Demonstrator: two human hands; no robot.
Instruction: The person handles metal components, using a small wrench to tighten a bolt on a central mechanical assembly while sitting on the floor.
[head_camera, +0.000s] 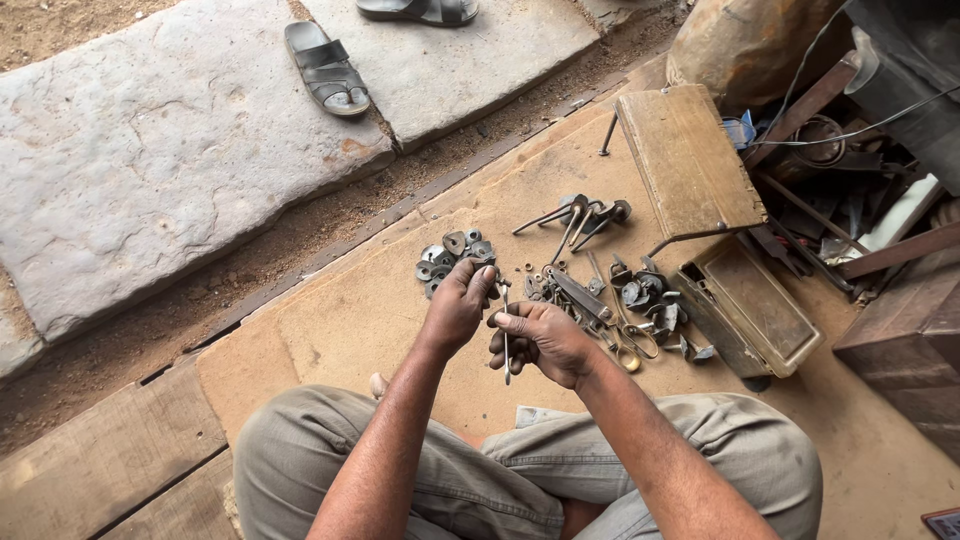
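Grey steel shows between the two hands: a long thin bolt (506, 335) stands nearly upright, pinched in the closed fingers of the right hand (541, 340) around its middle. The left hand (459, 303) is curled shut at the bolt's top end, fingertips on a small part there too small to tell. The bolt is slim, dull and straight. Just beyond the hands, washers (452, 257) and loose metal parts (610, 295) lie on the wooden floor (340, 320), beside an open wooden box (745, 305).
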